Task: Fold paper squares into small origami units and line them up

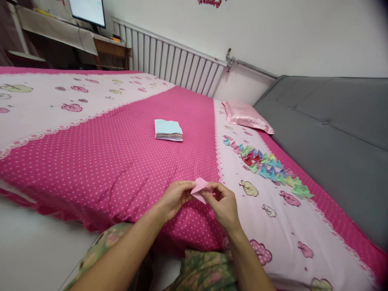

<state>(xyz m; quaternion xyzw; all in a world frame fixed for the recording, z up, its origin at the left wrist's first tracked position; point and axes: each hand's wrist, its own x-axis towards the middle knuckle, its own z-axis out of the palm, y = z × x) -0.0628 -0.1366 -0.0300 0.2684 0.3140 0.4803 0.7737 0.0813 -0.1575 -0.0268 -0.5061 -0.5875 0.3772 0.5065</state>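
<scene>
Between my two hands is a small piece of folded pink paper, held just above the near edge of the bed. My left hand pinches its left side between thumb and fingers. The fingers of my right hand are closed on its right side, covering part of the folds. Farther back on the pink dotted bedspread lies a stack of square paper, with a light blue sheet on top. To the right, several small folded paper pieces in green, blue, red, purple and pink sit in rows.
A shiny pink pillow rests against the grey padded headboard. Behind the bed, a white radiator and pipe run along the wall. A desk with a lit monitor stands at the far left.
</scene>
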